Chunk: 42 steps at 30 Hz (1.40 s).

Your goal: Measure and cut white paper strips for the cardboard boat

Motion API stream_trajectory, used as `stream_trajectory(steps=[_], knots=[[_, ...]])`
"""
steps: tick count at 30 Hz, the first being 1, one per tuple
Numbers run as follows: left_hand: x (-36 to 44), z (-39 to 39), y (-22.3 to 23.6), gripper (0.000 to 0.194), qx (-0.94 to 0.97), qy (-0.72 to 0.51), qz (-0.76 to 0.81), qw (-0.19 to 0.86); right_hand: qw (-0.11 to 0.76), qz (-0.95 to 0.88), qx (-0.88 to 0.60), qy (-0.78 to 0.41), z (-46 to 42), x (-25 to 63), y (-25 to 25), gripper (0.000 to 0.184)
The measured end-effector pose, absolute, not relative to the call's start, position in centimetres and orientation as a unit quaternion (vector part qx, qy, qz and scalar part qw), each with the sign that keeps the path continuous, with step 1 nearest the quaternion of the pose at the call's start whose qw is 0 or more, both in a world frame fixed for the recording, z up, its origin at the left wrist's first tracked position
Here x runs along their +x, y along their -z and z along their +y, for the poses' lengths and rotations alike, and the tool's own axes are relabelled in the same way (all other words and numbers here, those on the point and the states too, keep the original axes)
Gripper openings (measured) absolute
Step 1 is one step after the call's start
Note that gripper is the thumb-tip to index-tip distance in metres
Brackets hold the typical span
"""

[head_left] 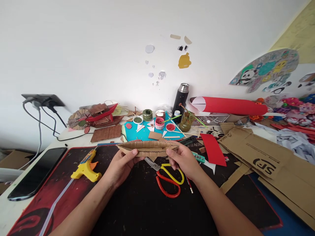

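Pinching the cardboard boat hull [150,153] at both ends, the fingers [135,151] could crease its thin walls by squeezing!

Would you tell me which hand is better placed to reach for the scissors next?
Probably the right hand: it is close to the handles of the scissors, while the left hand is nearer the blades. Both grip the cardboard piece, so the left would have to support it alone.

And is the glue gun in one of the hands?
No, the glue gun lies on the mat, while the left hand and right hand both hold the cardboard piece.
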<state>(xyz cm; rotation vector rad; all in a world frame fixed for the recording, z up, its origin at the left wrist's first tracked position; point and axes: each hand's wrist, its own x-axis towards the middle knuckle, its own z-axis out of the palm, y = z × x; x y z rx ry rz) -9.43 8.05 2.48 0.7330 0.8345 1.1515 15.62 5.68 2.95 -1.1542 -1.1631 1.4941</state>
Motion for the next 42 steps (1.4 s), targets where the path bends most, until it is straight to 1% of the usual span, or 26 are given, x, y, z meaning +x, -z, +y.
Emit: stream_trajectory(steps=[3,5,7,12,14,18,27,32,37,42], knots=[[-9.5,8.0,-2.6,0.068,0.329,-0.516,0.369,0.7,0.448,-0.469,-0.474,-0.595,5.7,15.7,-3.0,0.075],[-9.5,8.0,-2.7,0.069,0.331,-0.518,0.361,0.701,0.449,-0.47,-0.474,-0.593,5.7,15.7,-3.1,0.075],[-9.6,8.1,-2.7,0.066,0.33,-0.522,0.358,0.701,0.451,-0.471,-0.471,-0.594,5.6,15.7,-3.2,0.075],[-9.9,8.3,-2.6,0.048,0.333,-0.518,0.372,0.695,0.446,-0.481,-0.466,-0.594,5.4,15.7,-3.2,0.075],[-9.9,8.3,-2.6,0.049,0.338,-0.517,0.374,0.692,0.443,-0.486,-0.469,-0.589,5.5,15.7,-3.3,0.076],[-9.9,8.3,-2.7,0.056,0.34,-0.515,0.376,0.692,0.444,-0.495,-0.468,-0.583,5.5,15.7,-3.4,0.074],[-10.3,8.5,-3.6,0.051,0.341,-0.515,0.392,0.682,0.424,-0.498,-0.475,-0.588,5.5,15.6,-3.4,0.085],[-10.3,9.1,-3.3,0.048,0.346,-0.541,0.439,0.629,0.421,-0.496,-0.483,-0.587,5.4,15.6,-3.5,0.082],[-10.4,9.3,-3.0,0.046,0.349,-0.544,0.452,0.615,0.43,-0.48,-0.483,-0.593,5.5,15.5,-3.6,0.08],[-10.6,9.4,-3.0,0.045,0.364,-0.539,0.463,0.602,0.47,-0.455,-0.497,-0.57,5.8,15.8,-3.3,0.068]])
